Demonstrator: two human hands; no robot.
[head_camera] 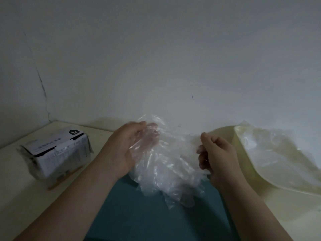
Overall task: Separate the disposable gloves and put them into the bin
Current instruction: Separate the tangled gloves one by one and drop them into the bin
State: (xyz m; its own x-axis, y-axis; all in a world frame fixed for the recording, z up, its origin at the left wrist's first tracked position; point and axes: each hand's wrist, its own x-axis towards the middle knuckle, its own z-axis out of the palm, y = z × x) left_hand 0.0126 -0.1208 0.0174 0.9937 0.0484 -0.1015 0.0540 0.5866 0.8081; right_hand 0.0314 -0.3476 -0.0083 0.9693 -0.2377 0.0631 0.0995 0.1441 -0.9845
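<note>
Bunch of clear disposable gloves [166, 162] held up between both hands above a teal surface [139, 214], left hand [125, 148] cupped round the bunch, right hand [217, 153] curled and pinching its edge, printed carton [59, 153] on desk [26, 197] at left, clear plastic bag [278, 153] at right.

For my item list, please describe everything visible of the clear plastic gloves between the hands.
The crumpled bunch of thin, clear plastic disposable gloves is glossy and wrinkled, held above a teal surface. The left hand cups its left side, partly seen through the film; the right hand pinches its right edge. Loose glove tips hang down.
</note>
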